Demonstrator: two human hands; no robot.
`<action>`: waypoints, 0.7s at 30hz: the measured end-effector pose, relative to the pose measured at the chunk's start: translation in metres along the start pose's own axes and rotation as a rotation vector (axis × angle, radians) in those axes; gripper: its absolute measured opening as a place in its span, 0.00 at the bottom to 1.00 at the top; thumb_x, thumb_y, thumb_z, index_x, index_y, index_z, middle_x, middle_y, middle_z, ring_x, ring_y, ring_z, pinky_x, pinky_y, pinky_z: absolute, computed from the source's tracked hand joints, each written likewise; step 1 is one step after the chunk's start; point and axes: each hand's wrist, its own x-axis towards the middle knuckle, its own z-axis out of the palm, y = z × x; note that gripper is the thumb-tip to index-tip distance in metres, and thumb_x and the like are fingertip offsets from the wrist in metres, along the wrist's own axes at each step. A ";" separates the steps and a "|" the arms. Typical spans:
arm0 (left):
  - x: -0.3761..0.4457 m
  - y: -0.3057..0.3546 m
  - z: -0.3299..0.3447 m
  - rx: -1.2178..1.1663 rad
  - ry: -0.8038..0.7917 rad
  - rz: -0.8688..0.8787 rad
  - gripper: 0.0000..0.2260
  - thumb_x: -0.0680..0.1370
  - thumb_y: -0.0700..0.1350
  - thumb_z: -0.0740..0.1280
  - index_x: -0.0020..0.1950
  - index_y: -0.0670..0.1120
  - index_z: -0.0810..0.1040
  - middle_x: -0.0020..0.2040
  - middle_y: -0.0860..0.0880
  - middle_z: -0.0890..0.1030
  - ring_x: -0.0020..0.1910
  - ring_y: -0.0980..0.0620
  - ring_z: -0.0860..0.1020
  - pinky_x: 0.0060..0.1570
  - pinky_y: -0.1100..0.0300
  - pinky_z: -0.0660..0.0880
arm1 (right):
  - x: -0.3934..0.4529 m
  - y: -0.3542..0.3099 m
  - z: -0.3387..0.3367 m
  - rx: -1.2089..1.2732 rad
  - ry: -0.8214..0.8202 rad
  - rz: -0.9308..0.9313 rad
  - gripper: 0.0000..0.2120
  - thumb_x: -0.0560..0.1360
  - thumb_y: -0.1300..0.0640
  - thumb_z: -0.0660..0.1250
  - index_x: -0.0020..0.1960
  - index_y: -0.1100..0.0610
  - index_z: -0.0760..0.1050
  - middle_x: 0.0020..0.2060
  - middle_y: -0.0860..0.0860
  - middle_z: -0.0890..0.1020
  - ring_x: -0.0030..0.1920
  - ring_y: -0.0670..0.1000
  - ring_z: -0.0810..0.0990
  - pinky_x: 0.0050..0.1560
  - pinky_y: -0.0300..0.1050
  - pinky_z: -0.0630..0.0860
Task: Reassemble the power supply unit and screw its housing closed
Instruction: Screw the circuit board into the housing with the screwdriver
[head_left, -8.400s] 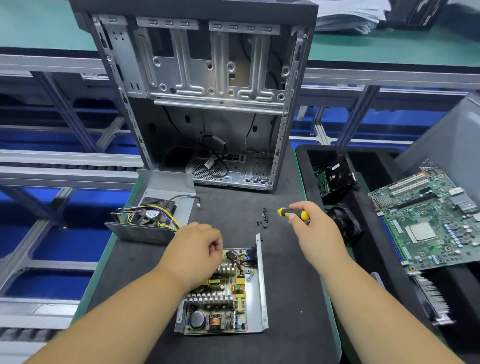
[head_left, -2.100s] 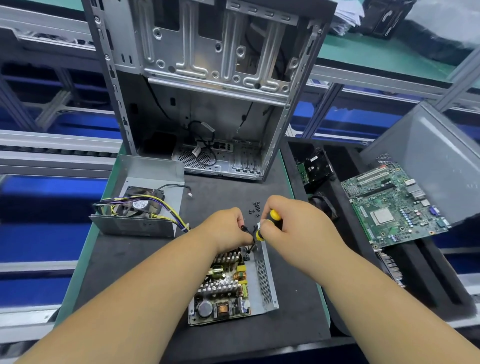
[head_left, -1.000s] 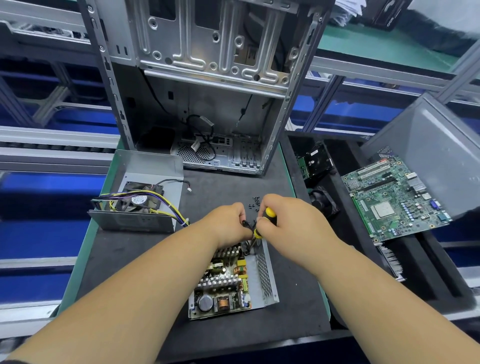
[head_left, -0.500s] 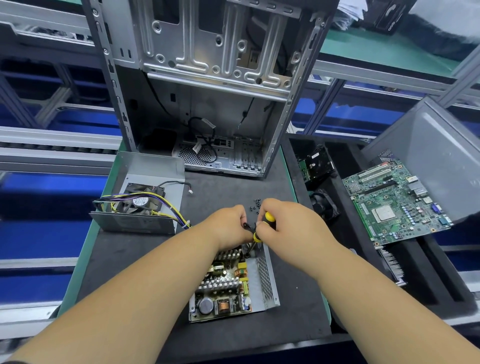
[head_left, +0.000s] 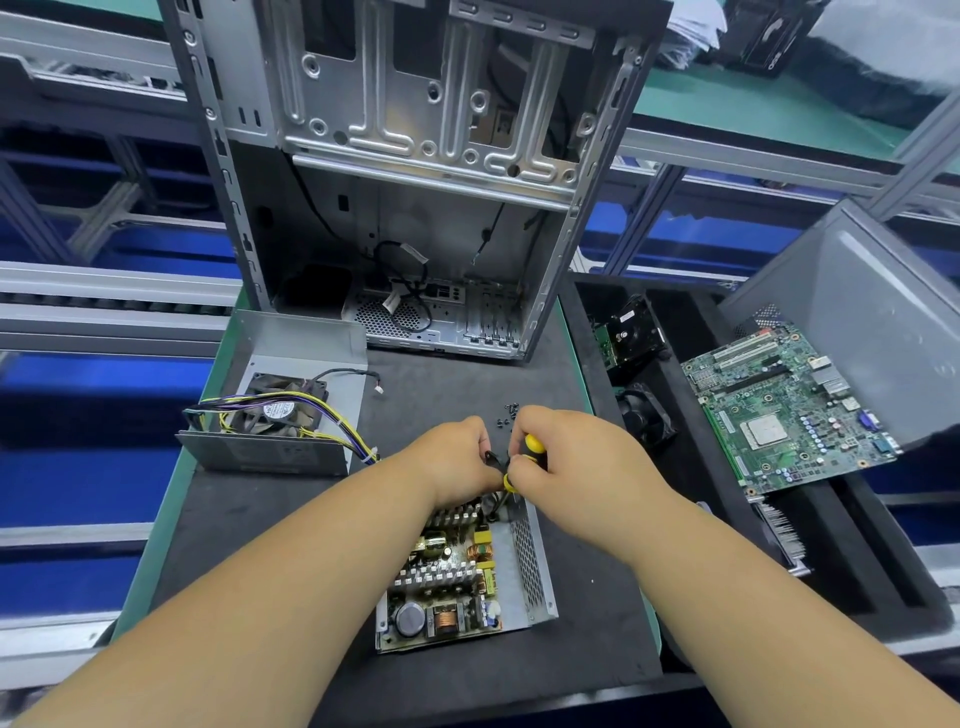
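Your right hand is curled round the yellow-and-black screwdriver, its handle poking up between thumb and fingers and its shaft angled down toward the far end of the power supply board. Your left hand sits just beside it, knuckles nearly touching, fingers bent in at the same spot and pinching something small and dark (whether a cable or a part of the board, you cannot tell from here). That open unit, board in its metal tray, lies directly beneath and toward you from both hands on the dark worktop. Just beyond your fingertips a small scatter of black screws rests on the mat. Off to the left of your left hand stands the housing cover, its fan and a bundle of yellow and purple wires showing. Farther ahead is the empty computer case; to the right of your right hand a green motherboard lies tilted in a black tray.
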 end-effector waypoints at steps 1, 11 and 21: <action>0.000 0.000 0.000 -0.001 0.000 0.000 0.12 0.72 0.48 0.71 0.50 0.49 0.71 0.49 0.48 0.79 0.50 0.47 0.77 0.51 0.50 0.75 | 0.000 0.000 -0.001 -0.006 -0.005 -0.003 0.02 0.74 0.49 0.62 0.45 0.47 0.71 0.37 0.47 0.77 0.39 0.49 0.74 0.36 0.45 0.70; 0.000 0.000 0.000 -0.002 -0.008 0.004 0.11 0.72 0.46 0.69 0.50 0.47 0.71 0.50 0.47 0.79 0.51 0.46 0.77 0.51 0.50 0.74 | 0.000 -0.006 -0.008 -0.073 -0.070 -0.028 0.04 0.73 0.51 0.61 0.48 0.48 0.71 0.40 0.48 0.76 0.43 0.52 0.75 0.41 0.47 0.74; 0.004 -0.003 0.002 0.003 0.018 -0.011 0.12 0.70 0.50 0.71 0.47 0.51 0.69 0.47 0.50 0.80 0.48 0.49 0.77 0.47 0.53 0.74 | 0.007 -0.005 -0.011 -0.184 -0.126 -0.046 0.07 0.77 0.50 0.62 0.52 0.51 0.73 0.41 0.48 0.77 0.43 0.52 0.76 0.35 0.45 0.66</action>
